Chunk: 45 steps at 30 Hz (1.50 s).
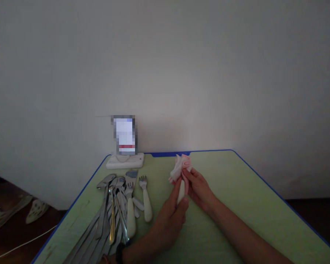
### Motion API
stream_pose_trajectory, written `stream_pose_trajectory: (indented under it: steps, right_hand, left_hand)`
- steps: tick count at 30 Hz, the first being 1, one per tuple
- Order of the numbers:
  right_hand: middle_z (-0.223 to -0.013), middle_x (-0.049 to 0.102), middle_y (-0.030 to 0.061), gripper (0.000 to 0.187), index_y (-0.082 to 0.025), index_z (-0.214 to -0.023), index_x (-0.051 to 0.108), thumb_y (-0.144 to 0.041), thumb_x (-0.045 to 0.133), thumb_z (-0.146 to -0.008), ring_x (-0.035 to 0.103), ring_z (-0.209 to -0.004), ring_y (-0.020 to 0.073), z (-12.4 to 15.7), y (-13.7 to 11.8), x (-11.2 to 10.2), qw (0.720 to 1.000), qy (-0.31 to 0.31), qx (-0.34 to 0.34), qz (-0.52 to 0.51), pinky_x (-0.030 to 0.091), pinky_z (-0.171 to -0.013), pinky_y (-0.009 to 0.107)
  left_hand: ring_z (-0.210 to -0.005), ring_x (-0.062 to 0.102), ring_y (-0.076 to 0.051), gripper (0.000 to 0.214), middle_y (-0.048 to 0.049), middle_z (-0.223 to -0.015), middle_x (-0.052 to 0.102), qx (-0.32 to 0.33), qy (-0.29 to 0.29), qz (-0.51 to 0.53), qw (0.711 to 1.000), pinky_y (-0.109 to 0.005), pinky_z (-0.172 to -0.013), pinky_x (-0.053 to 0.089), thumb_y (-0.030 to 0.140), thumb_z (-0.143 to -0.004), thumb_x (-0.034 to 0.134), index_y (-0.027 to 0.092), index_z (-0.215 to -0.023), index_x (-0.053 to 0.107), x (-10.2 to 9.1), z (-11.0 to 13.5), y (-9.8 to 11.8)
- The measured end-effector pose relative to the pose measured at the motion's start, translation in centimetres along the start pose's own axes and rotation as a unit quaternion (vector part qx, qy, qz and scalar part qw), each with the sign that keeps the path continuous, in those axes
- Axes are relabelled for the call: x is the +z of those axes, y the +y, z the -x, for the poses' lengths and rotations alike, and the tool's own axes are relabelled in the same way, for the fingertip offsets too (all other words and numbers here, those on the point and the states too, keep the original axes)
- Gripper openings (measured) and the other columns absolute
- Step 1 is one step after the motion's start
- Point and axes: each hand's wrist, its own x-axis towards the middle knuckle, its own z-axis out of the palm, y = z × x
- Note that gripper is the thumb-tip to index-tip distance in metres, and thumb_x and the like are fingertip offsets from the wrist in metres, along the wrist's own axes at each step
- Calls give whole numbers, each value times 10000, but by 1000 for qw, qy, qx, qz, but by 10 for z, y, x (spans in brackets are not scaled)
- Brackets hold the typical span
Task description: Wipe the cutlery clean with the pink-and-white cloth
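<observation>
My left hand [172, 220] is closed around a piece of cutlery with a thick white handle [181, 193]. Its upper end is hidden inside a pink and white cloth [178, 169], so its kind cannot be made out. With closed fingers, my right hand [199, 185] pinches the cloth around that end. On the table to the left lie two forks with white handles: a smaller fork [146, 203] set a little apart and a larger fork [130, 216] against the cutlery pile.
A pile of metal cutlery [106, 209], with spoons and a gold handle, covers the table's left side. Behind it a phone [125, 135], its screen lit and blurred, stands on a white holder [125, 160]. The green table [236, 190] has a blue edge and meets a pale wall.
</observation>
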Motion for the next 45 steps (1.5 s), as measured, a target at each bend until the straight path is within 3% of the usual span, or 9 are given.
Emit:
stream_pose_trajectory:
  steps: [6, 17, 34, 45]
  right_hand:
    - [-734, 693, -2, 260, -193, -863, 655, -312, 740, -648, 632, -732, 160, 0, 1, 4, 999, 29, -22, 18, 484, -692, 282]
    - [-723, 699, 27, 308, -168, -890, 668, -408, 688, -698, 645, -717, 173, 1, -2, 3, 1000, 19, 22, -6, 493, -734, 311]
    - [-655, 681, 19, 220, -166, -823, 674, -337, 710, -689, 651, -766, 188, 3, -4, 6, 999, 8, 29, -30, 508, -750, 321]
    - [-740, 701, 25, 188, -162, -810, 668, -246, 735, -656, 641, -716, 159, 0, -3, -1, 999, -22, 16, -24, 493, -767, 319]
  left_hand:
    - [-496, 282, -98, 707, 48, -599, 340, 8, 1, -16, 1000, -220, -457, 246, 501, -872, 390, 182, -1450, 138, 0, 2, 6]
    - [-501, 300, -96, 702, 57, -594, 333, 9, 4, -2, 1000, -213, -450, 247, 474, -885, 387, 187, -1454, 92, 2, 4, 10]
    - [-487, 273, -87, 710, 53, -616, 327, 7, -1, 7, 1000, -214, -443, 210, 490, -885, 384, 195, -1452, 77, 2, 3, 8]
    - [-508, 286, -91, 692, 45, -635, 340, -5, 0, -11, 1000, -213, -454, 232, 464, -894, 368, 184, -1453, 70, 3, 2, 10]
